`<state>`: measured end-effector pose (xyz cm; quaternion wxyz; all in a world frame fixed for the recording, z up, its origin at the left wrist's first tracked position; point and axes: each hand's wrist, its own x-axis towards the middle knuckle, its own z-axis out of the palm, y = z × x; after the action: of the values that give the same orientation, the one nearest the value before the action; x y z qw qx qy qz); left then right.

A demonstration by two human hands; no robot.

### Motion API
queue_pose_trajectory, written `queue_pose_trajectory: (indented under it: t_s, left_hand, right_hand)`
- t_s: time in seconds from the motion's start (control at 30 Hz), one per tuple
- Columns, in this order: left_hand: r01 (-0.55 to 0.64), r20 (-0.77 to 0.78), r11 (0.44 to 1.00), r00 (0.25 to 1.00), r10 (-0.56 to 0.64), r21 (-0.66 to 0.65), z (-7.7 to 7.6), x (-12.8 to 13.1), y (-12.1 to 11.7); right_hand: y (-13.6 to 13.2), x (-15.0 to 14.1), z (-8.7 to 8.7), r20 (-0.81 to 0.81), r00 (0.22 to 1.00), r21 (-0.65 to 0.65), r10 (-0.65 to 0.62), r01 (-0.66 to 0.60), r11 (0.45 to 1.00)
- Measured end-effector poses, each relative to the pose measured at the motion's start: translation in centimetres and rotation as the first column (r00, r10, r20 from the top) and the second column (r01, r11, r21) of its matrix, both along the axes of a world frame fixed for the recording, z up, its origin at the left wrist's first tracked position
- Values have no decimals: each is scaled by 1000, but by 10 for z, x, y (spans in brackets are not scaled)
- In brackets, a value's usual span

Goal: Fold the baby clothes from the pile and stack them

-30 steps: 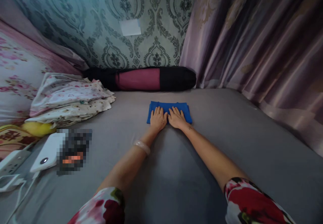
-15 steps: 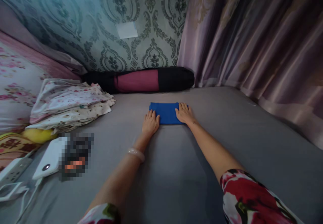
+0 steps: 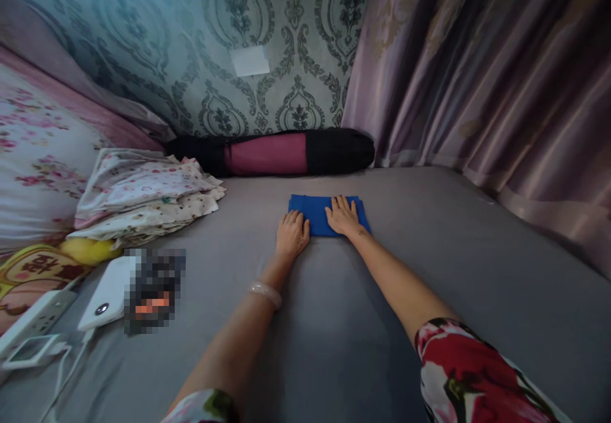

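Atop the grey bedsheet [image 3: 334, 302], mid-scene, lies a folded blue cloth [image 3: 317, 214], its layers slightly offset at the right edge. Right hand [image 3: 344, 217] lies flat on its right half, fingers spread, gripping nothing. Left hand [image 3: 292, 235] covers the near left corner, fingers slightly bent; can't tell if thumb and fingers pinch the edge. Step looks like pressing or smoothing the folded cloth. Further smoothing would call for light, even palm pressure so layers don't slide; lifting would need fingers under the edges.

Sheet has faint creases. Far side: long black-and-maroon bag [image 3: 267, 154] along the patterned wall [image 3: 296, 41], white rectangle [image 3: 251, 62] on the wall. Right: mauve curtain [image 3: 429, 92] in folds. Left: stacked floral fabric [image 3: 138, 184]; nearer, white power bank [image 3: 109, 292], cable plugged in, beside a power strip [image 3: 42, 321]. Lighting dim.
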<state>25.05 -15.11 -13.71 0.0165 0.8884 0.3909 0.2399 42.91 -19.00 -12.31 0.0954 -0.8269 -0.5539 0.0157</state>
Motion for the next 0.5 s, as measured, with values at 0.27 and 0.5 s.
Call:
queue_pose_trajectory:
  t_s: [0.27, 0.5]
  left_hand:
    - [-3, 27, 998, 1000, 5, -69, -1, 1, 0]
    - [-21, 20, 999, 1000, 22, -45, 0, 0, 1]
  right_hand:
    - [-1, 1, -5, 9, 1000, -22, -8, 8, 1000]
    - [10, -15, -5, 12, 999, 18, -43, 42, 999]
